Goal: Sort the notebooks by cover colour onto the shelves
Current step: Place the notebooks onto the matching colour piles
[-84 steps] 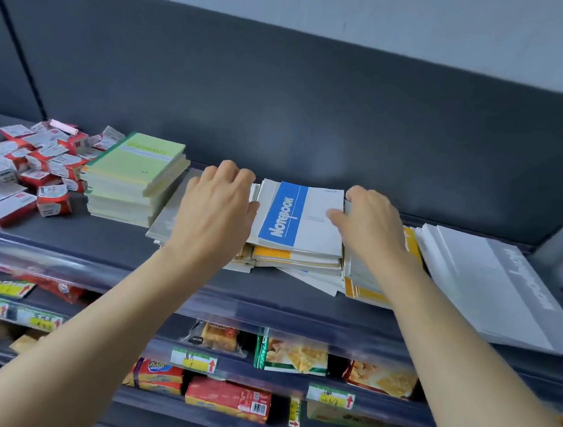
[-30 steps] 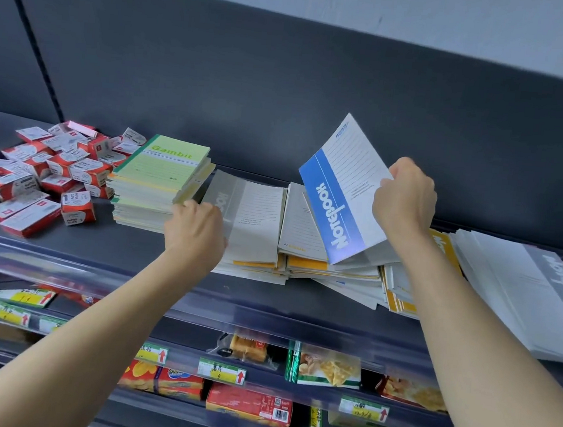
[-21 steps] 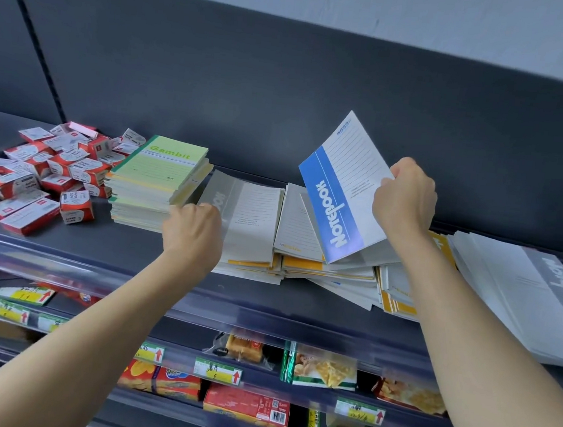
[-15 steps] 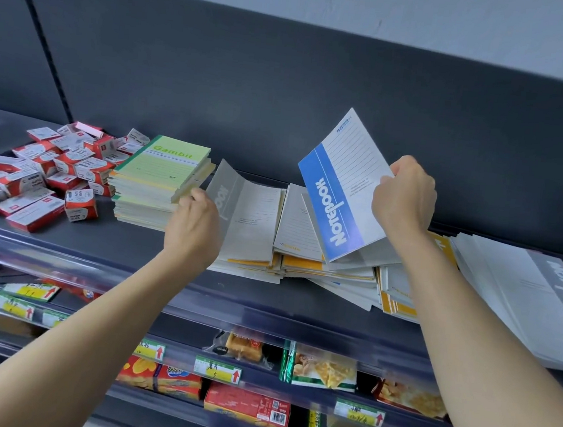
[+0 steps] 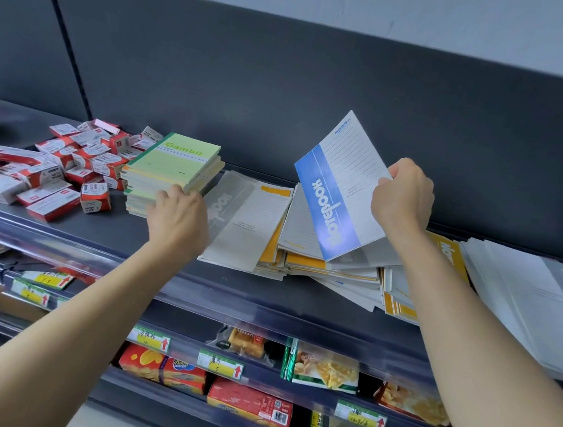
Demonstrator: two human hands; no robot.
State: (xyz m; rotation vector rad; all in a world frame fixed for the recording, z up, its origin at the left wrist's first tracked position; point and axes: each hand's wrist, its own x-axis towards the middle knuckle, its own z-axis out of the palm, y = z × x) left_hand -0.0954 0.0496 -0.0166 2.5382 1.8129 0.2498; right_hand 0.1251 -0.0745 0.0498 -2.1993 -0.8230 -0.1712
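Blue-and-white paper notebook, "Notebook" on its blue band, is tilted up over the mixed yellow/grey pile on the dark top shelf, its edge pinched by the right hand. Left hand, fingers curled, sits at the grey-banded notebook beside the green notebook stack marked "Gambit"; can't tell if it grips. Step, prob.: pulling the blue one out. Next needs a spot for blue, none seen yet.

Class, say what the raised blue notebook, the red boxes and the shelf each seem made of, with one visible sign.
The blue notebook: thin matte card or paper, sheet-thin at its edge where the right hand pinches it. The red boxes: printed cardboard, with folded edges and flaps. The shelf: probably painted metal, dark grey; its front strip looks like clear glossy plastic, catching reflections.
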